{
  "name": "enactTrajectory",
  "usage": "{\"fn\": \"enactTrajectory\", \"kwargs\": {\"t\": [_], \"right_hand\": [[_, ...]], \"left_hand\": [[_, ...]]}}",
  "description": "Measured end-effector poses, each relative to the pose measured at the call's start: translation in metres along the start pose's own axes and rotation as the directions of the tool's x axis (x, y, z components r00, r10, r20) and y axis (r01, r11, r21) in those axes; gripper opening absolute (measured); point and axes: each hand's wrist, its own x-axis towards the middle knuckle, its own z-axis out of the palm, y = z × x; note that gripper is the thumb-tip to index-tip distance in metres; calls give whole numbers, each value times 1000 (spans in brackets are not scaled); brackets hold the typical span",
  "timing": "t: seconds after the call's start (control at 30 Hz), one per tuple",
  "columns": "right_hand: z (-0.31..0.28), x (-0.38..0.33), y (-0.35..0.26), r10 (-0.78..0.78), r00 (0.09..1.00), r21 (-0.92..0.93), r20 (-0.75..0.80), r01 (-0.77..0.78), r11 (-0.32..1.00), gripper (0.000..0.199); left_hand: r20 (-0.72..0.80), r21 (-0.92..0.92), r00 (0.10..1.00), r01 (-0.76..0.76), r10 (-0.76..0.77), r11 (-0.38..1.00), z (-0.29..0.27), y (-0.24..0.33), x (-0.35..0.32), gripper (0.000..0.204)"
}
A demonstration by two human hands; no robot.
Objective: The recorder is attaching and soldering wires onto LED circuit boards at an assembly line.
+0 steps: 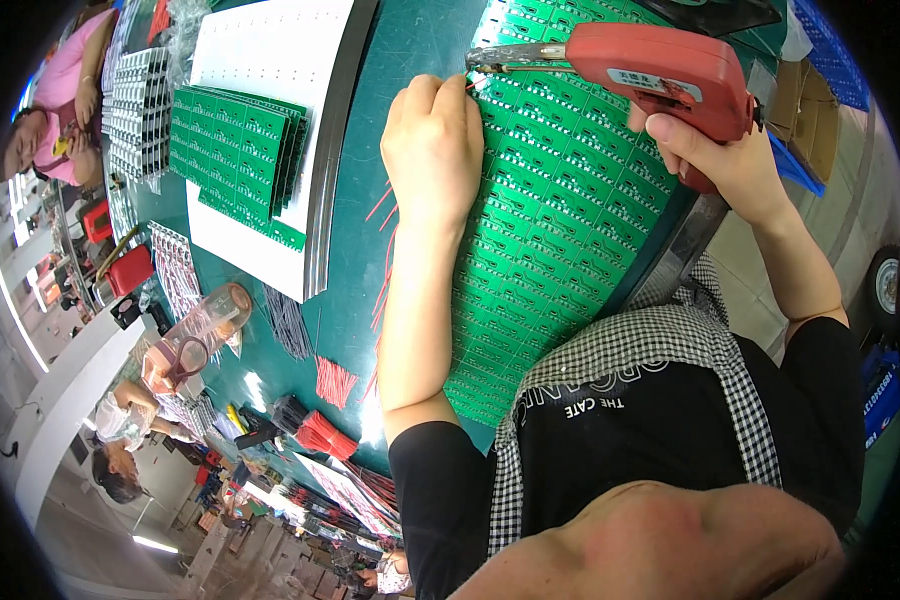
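Observation:
My right hand [725,165] is wrapped round the grip of a red soldering gun [660,65]. Its long metal nose points left, and the tip is close to the fingertips of my left hand [433,145]. Those fingers are pinched together, with a short bit of red wire [476,84] showing beside them. Under both lies a broad spread of green circuit boards [550,230], set in rows with white markings and small slots. Where the tip meets wire or board is too small to make out. Several loose red wires [383,270] lie along my left forearm.
Left on the green table stand stacked green boards [232,150] on a white board [270,50]. Nearer are a clear plastic cup [215,310], dark wires [288,325] and red wire bundles [325,436]. Other people work at the far left. A cardboard box [808,115] stands at right.

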Motion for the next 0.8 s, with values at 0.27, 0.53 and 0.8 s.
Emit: {"fn": "enactTrajectory", "kwargs": {"t": [0.27,0.53,0.8], "right_hand": [[2,-2,-6,-132,988,129,-77,141,982,24],[-31,-22,-19,-141,983,144,-115,157,977,23],[-94,-29,-79,-545,802,-113,-244,535,838,34]], "left_hand": [[11,11,1000,10,-10,1000,-1,3,1,11],[46,57,999,20,-22,998,-6,4,1,10],[-47,91,995,94,-90,991,-19,9,2,14]]}}
